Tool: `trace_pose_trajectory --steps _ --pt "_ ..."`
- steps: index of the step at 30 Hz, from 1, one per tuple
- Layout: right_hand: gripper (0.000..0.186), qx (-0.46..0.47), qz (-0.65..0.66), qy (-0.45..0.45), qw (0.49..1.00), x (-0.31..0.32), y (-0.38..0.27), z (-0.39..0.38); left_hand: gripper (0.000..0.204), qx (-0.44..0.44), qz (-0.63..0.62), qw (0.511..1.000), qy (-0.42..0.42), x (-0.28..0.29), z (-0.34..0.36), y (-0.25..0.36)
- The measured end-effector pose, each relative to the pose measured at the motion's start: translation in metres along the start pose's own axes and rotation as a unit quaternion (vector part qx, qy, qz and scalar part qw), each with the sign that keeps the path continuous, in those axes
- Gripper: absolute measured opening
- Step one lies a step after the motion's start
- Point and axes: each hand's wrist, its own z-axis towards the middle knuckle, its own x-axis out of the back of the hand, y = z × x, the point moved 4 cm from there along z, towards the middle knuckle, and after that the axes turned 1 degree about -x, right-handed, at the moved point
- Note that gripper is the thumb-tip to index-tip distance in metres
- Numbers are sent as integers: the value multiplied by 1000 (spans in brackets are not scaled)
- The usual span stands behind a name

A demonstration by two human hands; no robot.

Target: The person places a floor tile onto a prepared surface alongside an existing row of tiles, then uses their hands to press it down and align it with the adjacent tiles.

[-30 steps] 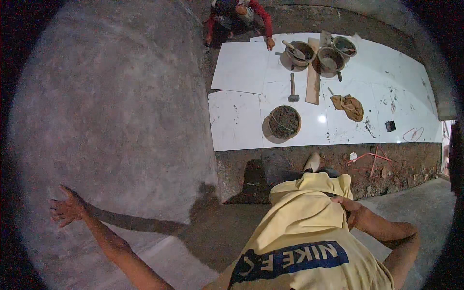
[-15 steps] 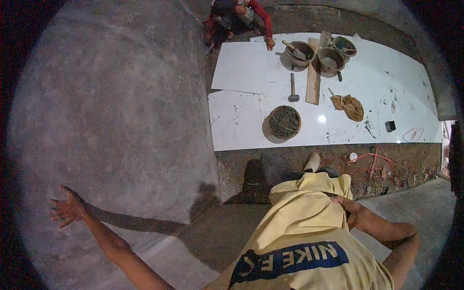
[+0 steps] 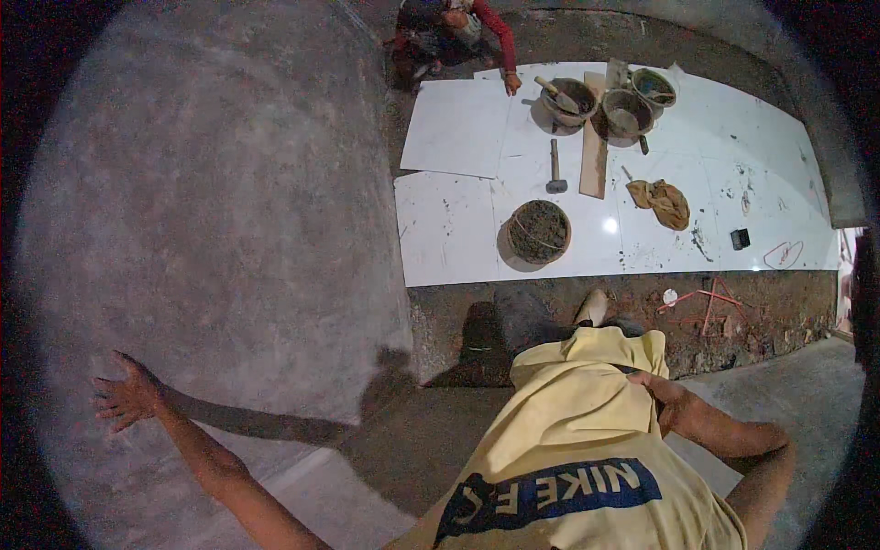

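My left hand (image 3: 128,394) is open, its fingers spread flat against the grey wall (image 3: 220,211) on the left. My right hand (image 3: 662,396) is at my waist on the right side, closed on the edge of my yellow shirt (image 3: 577,376); some of its fingers are hidden by the cloth. Ahead of my feet lie white tiles (image 3: 550,170). On them stands a bucket of dark mortar (image 3: 539,232), with a mallet (image 3: 555,170) lying just beyond it.
Farther back are a bucket with a trowel (image 3: 566,103), two more buckets (image 3: 627,115) (image 3: 654,88) and a wooden board (image 3: 594,165). A brown cloth bag (image 3: 662,202) and a black block (image 3: 740,239) lie to the right. A co-worker (image 3: 449,32) crouches at the far left corner, one hand on a tile.
The co-worker's head and body have shifted slightly at the far edge. Both my hands stay where they were.
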Motion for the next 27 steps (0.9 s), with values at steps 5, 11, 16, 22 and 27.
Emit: trace_pose_trajectory --steps 5,11,16,22,27 --pt "40 0 4 -11 1000 0 0 -1 93 51 -311 943 106 -23 3 -1" --pt "39 1 10 -14 1000 -1 1 0 96 52 -307 946 88 -27 0 2" --pt "38 3 26 -24 999 -2 0 -2 95 51 -368 917 146 -13 -6 8" --pt "47 5 9 10 1000 6 3 7 91 50 -355 916 179 -21 -3 3" --pt "47 3 14 10 1000 8 4 4 93 19 -160 985 57 -2 -3 11"
